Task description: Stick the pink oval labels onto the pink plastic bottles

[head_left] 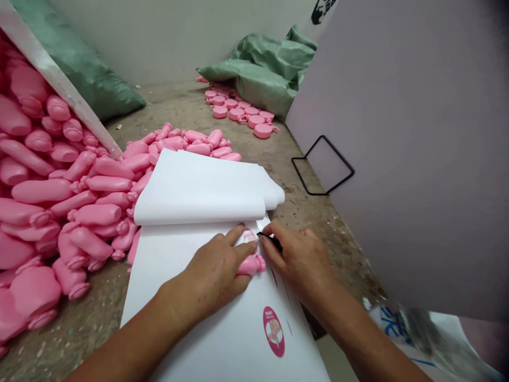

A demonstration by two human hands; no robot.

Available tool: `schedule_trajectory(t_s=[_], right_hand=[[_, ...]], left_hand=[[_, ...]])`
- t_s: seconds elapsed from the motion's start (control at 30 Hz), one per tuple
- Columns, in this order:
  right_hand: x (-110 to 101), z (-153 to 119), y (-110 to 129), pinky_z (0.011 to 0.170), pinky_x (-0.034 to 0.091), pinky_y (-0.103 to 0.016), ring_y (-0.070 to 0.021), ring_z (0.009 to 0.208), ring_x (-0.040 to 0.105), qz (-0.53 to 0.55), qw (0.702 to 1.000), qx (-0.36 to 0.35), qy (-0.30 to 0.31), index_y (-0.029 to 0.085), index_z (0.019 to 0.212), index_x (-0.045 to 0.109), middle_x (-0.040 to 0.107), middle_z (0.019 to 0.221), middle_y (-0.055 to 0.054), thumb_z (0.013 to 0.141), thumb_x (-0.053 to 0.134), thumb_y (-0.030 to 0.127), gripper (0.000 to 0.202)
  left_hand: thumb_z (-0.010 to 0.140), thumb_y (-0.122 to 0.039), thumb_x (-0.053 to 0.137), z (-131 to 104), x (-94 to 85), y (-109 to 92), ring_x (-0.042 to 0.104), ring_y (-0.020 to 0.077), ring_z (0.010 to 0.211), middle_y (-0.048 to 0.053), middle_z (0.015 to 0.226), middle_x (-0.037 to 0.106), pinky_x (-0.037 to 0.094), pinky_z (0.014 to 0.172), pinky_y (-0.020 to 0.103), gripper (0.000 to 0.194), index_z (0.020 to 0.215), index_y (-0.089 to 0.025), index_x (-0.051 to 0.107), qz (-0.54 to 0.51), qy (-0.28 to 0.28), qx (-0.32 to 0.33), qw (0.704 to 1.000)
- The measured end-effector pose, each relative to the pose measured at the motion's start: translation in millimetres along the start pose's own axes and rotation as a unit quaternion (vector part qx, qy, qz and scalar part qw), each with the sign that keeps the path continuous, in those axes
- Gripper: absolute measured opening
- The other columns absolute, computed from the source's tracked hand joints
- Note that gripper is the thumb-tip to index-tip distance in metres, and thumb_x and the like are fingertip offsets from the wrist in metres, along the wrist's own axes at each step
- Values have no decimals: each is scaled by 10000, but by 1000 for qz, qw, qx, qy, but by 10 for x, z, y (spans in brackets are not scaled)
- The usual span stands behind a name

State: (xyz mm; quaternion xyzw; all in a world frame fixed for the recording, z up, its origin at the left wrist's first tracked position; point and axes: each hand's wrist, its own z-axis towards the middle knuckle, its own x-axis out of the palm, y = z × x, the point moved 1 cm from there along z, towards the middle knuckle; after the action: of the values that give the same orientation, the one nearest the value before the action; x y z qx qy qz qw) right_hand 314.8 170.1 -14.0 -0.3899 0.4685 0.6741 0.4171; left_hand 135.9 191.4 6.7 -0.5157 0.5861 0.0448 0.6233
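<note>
My left hand [210, 262] lies on a stack of white sheets [170, 286], with its thumb and fingers closed around a small pink plastic bottle [251, 265]. Two of its fingertips reach a pink-and-white printed patch [248, 234] at the sheet's upper right; I cannot tell whether it lies on the sheet. My right hand [300, 257] pinches a thin black pointed tool [274, 241], its tip close to that patch. Lower on the sheet an oval pink label [273, 331] shows "BABY" in print. The sheets' far part [199, 196] is folded back in a curl.
A big heap of pink bottles [95, 212] covers the left, beside a white board edge [63, 79]. Round pink pieces [238, 114] lie farther back before a green sack [270, 69]. Another green sack [79, 63] leans at the left. A black wire frame [352, 172] juts from the grey panel [417, 159].
</note>
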Motion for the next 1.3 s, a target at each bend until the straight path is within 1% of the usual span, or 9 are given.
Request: schedule_trajectory(t_s=[0.2,0.3,0.43,0.6,0.8,1.07,1.13,1.2,1.3], right_hand=[[-2,-19,26,621,293,-316,-163,555,562,-6,1000,-5,-22,212,774,618,723,678,1,903,553,223,145],[3,-21,35,625,301,-318,-166,556,571,-4,1000,1,-14,213,775,622,729,680,-2,903,544,222,150],[10,2,38,621,310,-315,-174,561,581,-3,1000,14,-1,219,782,628,727,673,-7,899,534,242,152],[20,43,35,590,301,-309,-185,551,579,6,999,34,4,228,799,641,710,641,-10,889,527,273,153],[55,81,-3,580,311,-305,-192,576,599,50,997,48,20,227,825,638,727,677,-16,897,518,286,152],[57,33,-46,703,378,-333,-178,638,627,82,996,10,15,233,853,663,758,777,-14,923,515,312,181],[52,12,-41,687,390,-333,-185,634,632,88,996,21,4,228,879,679,753,765,-23,928,513,327,199],[47,0,-40,640,408,-328,-201,623,648,104,993,57,10,216,954,704,744,734,-31,926,517,360,238],[36,-10,-39,606,454,-333,-251,687,708,135,982,116,65,224,1095,739,782,800,-57,885,571,427,337]], left_hand=[[821,-226,580,-3,41,29,559,315,1224,88,1482,502,495,995,469,476,1292,-284,600,-20,-29,18,999],[827,-235,581,-2,60,30,551,326,1234,98,1502,483,488,1001,480,467,1292,-271,604,-27,-25,13,999],[827,-237,595,-4,82,39,557,323,1216,92,1519,471,485,1004,487,461,1286,-279,610,-30,-44,12,999],[832,-237,588,-13,83,47,566,327,1194,99,1526,461,491,991,501,475,1304,-280,608,-14,-26,12,999],[848,-238,559,-14,57,21,580,353,1144,145,1553,407,485,974,534,496,1341,-242,613,3,3,2,1000],[841,-233,549,-16,50,21,584,344,1108,157,1413,495,495,933,512,410,1227,-245,685,-11,0,16,1000],[835,-228,554,-26,57,30,581,356,1120,170,1430,478,489,939,523,414,1228,-237,685,-16,-6,15,1000],[825,-224,567,-50,43,48,564,372,1179,171,1449,465,474,966,528,407,1213,-235,690,-41,-11,19,999],[808,-216,591,-111,-24,104,520,357,1276,136,1421,516,434,1037,501,331,1120,-230,699,-134,-22,28,990]])
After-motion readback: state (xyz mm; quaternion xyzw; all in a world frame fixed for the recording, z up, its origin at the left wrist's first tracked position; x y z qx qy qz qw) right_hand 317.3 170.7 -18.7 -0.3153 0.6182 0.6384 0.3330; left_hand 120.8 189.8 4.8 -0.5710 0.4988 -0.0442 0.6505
